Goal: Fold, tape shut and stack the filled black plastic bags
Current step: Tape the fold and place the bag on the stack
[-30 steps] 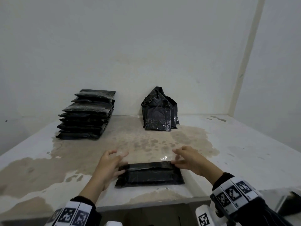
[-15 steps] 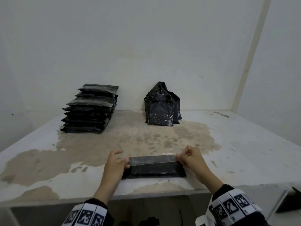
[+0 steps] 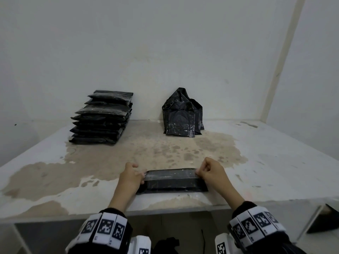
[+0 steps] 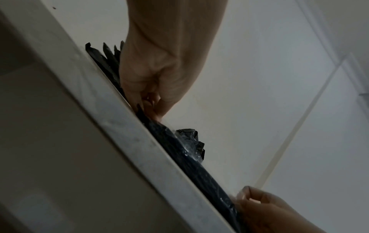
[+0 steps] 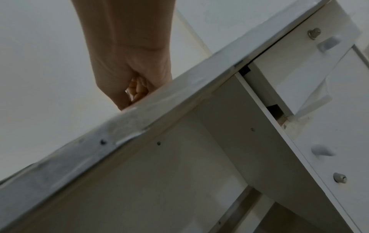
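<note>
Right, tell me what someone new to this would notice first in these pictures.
First, the two hands at the table's near edge: the left hand and right hand each pinch an end of a clear tape strip stretched over a flat black bag. Next, the tall stack of finished bags at the far left by the wall. Then the upright bags at the far middle, on the worn table.

Fingertips of both hands tucked out of sight behind the bag's ends; forearms cut off below.
</note>
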